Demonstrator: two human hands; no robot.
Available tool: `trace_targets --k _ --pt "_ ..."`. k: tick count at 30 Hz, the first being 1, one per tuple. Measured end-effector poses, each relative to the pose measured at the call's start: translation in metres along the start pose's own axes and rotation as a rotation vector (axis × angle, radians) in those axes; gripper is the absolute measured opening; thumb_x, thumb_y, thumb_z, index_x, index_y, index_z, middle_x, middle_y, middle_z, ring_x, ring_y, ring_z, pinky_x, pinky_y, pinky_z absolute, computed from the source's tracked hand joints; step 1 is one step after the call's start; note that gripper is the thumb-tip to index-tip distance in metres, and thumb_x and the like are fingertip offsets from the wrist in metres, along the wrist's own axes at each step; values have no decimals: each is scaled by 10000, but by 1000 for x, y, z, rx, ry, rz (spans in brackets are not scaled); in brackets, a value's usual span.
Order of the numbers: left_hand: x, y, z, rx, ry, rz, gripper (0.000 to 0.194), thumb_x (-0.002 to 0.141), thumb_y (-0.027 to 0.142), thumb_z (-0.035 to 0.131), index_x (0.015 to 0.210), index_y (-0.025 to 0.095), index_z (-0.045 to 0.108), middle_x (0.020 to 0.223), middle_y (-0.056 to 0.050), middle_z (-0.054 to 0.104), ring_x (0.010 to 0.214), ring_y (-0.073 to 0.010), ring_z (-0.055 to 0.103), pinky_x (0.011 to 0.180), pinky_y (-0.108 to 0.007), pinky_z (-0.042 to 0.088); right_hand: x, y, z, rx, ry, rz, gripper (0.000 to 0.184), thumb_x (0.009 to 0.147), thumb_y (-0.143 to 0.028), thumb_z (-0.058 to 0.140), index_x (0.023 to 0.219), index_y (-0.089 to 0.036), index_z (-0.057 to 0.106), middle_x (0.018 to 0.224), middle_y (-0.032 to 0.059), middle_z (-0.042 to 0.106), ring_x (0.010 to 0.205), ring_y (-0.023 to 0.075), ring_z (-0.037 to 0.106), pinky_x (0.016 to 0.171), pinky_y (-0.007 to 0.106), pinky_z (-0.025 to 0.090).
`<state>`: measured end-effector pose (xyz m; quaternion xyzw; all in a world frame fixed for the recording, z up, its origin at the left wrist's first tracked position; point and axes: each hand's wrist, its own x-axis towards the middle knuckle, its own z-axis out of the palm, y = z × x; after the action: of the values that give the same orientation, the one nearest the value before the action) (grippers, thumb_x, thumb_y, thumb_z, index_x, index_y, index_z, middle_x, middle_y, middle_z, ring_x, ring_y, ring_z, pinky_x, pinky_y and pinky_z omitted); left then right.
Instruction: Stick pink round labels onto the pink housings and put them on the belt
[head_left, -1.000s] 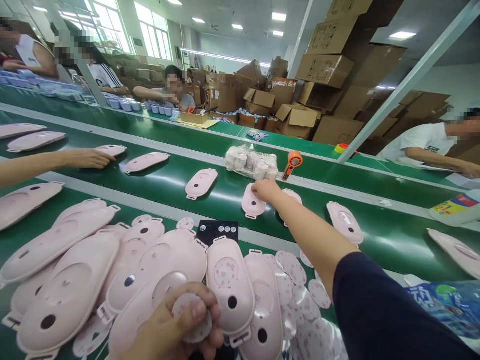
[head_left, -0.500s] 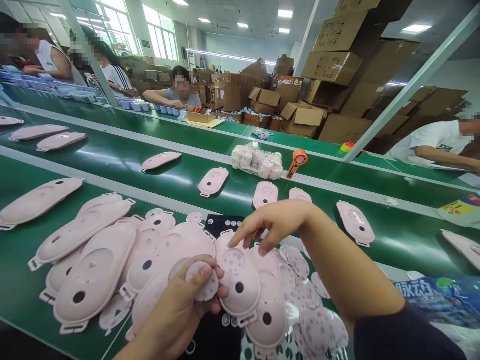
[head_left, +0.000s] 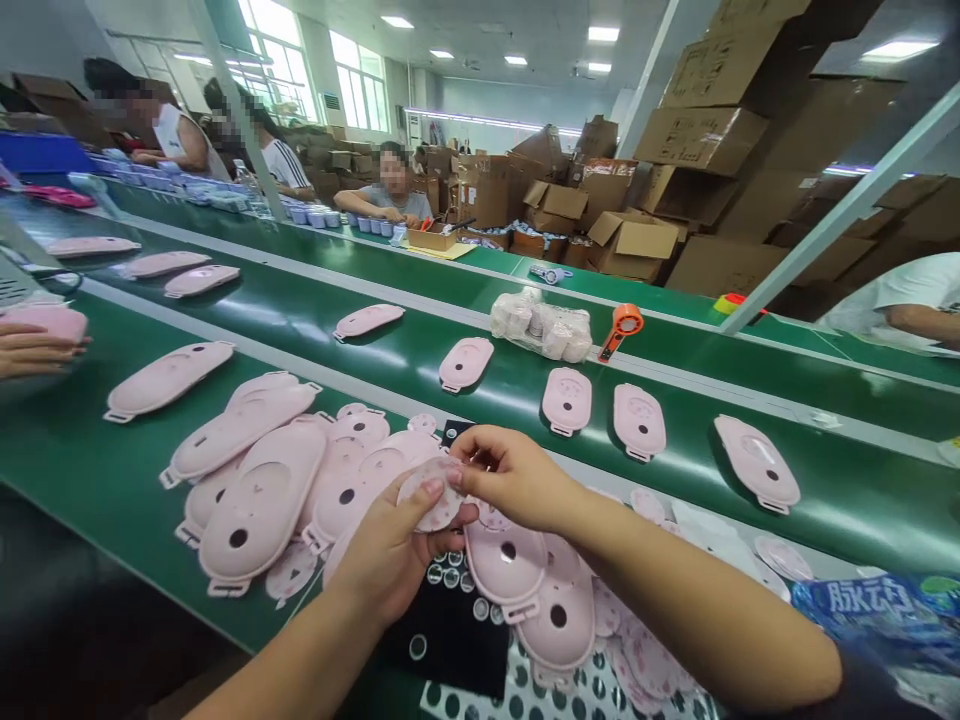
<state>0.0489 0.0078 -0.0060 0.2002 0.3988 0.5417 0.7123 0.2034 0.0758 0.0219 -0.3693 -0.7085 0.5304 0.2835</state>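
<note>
My left hand (head_left: 394, 550) is closed on a small round pink disc (head_left: 433, 500), thumb on its face. My right hand (head_left: 514, 478) meets it from the right, its fingers pinching the disc's upper edge. Both hands hover over a heap of pink oval shells (head_left: 262, 480) on the near green table. Under my hands lies a black sheet (head_left: 450, 630) with small round clear dots. More pink oval shells (head_left: 566, 400) lie spaced along the green conveyor belt (head_left: 420, 350) beyond.
A bag of white rolls (head_left: 540, 328) and an orange tool (head_left: 621, 325) sit past the belt. A co-worker's hand (head_left: 30, 345) holds a pink shell at far left. Other people sit behind the far table; cardboard boxes (head_left: 705, 130) stack at right. A blue-labelled bottle (head_left: 885, 610) lies near my right arm.
My right hand came back from the belt, where it left a pink shell, and now pinches the disc held by my left hand. The view has shifted left and down.
</note>
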Motion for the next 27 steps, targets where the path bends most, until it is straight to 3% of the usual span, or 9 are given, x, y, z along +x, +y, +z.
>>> trace_targets --k 2,5,8,11,14,17,21,27 --pt "1 4 -3 9 24 29 409 629 290 848 946 124 649 801 -53 662 636 -179 666 445 -198 534 3 2 4 -26 60 -42 138 816 -265 633 922 -193 584 781 -26 532 615 98 460 594 241 400" --pt "2 10 -7 42 45 75 436 593 292 866 917 113 637 745 -39 649 563 -148 635 415 -174 494 6 -5 11 -230 52 -218 324 839 -196 585 1155 -240 529 879 -22 555 631 95 494 615 244 417" --pt "4 19 -16 76 74 106 454 561 327 883 861 102 625 703 -41 643 536 -146 619 398 -170 471 21 -13 5 -459 -65 -380 201 841 -109 563 1000 -217 621 894 -10 621 769 117 562 732 254 447" --pt "2 31 -28 80 146 148 468 527 363 896 818 112 627 786 -57 670 545 -144 621 406 -177 476 62 -2 -24 -580 72 -205 155 877 -109 553 950 -199 656 927 0 652 840 124 597 808 261 472" --pt "-6 44 -37 69 240 189 458 484 377 909 758 129 640 781 -40 665 534 -134 599 402 -177 466 120 30 -68 -681 305 28 162 936 -136 507 1048 -137 624 1015 63 638 907 168 605 859 359 487" --pt "-18 54 -40 60 303 197 427 472 377 907 728 149 652 727 -18 642 521 -127 572 397 -171 449 170 66 -98 -774 376 197 194 951 -263 560 1081 -125 602 1054 72 617 945 194 607 851 400 512" --pt "-27 59 -40 60 402 191 386 477 369 891 711 176 653 678 1 618 491 -110 539 398 -164 436 205 97 -99 -891 324 292 243 957 -322 559 1122 -147 594 1112 75 600 964 194 601 848 393 521" --pt "-18 61 -41 94 431 155 324 497 341 861 676 174 648 659 -6 601 484 -113 524 388 -170 422 205 109 -97 -1137 289 400 276 941 -350 568 1153 -174 589 1255 94 523 1134 254 510 957 481 440"
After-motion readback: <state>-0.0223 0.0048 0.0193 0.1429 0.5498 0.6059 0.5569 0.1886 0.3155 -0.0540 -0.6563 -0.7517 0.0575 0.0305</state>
